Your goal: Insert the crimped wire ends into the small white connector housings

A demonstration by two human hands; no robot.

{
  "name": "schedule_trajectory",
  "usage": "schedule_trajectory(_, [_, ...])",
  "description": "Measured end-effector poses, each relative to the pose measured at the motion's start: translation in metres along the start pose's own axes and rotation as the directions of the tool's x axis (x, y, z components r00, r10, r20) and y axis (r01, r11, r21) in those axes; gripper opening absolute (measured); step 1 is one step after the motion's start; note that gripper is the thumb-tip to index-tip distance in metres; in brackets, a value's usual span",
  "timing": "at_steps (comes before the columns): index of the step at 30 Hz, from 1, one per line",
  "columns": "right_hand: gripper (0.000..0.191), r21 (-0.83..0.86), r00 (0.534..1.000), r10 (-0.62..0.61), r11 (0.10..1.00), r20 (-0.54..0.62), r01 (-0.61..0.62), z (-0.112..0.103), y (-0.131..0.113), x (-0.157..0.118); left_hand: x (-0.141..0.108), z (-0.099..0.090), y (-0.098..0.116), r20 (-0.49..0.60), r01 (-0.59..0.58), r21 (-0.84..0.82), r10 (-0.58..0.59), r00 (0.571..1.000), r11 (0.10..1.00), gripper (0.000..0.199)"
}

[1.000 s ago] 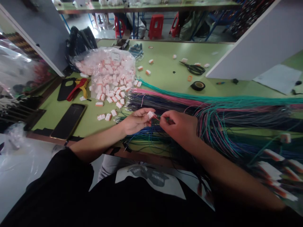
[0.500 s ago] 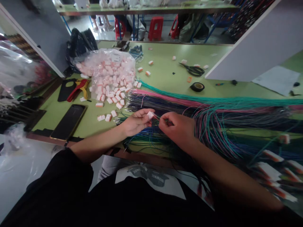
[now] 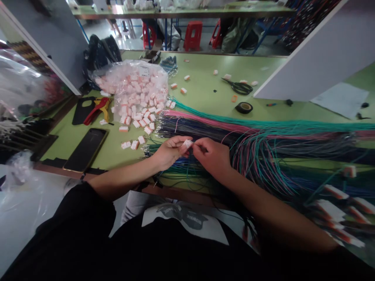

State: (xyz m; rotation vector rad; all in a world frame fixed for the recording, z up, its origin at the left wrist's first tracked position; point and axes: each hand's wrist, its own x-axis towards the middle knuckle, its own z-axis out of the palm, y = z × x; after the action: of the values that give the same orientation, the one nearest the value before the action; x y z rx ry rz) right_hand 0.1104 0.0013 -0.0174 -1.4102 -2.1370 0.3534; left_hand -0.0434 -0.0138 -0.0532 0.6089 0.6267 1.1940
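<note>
While the left hand [image 3: 171,153] pinches a small white plug [image 3: 188,144] between thumb and fingers, the right hand [image 3: 212,156] is right there beside it, thumb and forefinger closed on a thin wire [image 3: 193,143]! Both hands work above the wires, and just beyond stretches a long bundle [image 3: 202,121] of pink, teal and dark strands. Over on the left, loose plugs [image 3: 143,122] lie beside a clear bag [image 3: 134,78] on the green surface [image 3: 202,93], with a phone [image 3: 86,150] nearer and red-and-yellow pliers [image 3: 98,110] behind it. Across to the right, black scissors [image 3: 241,86] rest beyond a roll of tape [image 3: 244,107].
</note>
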Motion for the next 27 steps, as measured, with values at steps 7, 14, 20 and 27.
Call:
schedule_trajectory(7, [0.013,0.503,0.988,0.052,0.856,0.146,-0.12,-0.04,0.014,0.025,-0.002,0.011,0.011,0.03,0.175,-0.051,-0.174,0.984,0.983,0.013])
schedule_trajectory(14, [0.023,0.741,0.861,0.192,0.443,0.472,-0.505,-0.051,0.044,0.008,0.0,0.01,0.014,-0.031,0.264,-0.083,-0.267,0.963,0.961,0.022])
schedule_trajectory(20, [0.021,0.802,0.886,0.271,0.384,0.376,-0.457,-0.051,0.049,-0.016,0.001,0.007,0.01,0.109,0.356,-0.034,-0.351,0.93,0.934,0.031])
schedule_trajectory(27, [0.03,0.673,0.981,0.169,0.716,0.092,-0.186,-0.069,0.038,-0.035,0.0,0.006,0.004,0.191,0.189,0.16,-0.218,0.957,0.969,0.036])
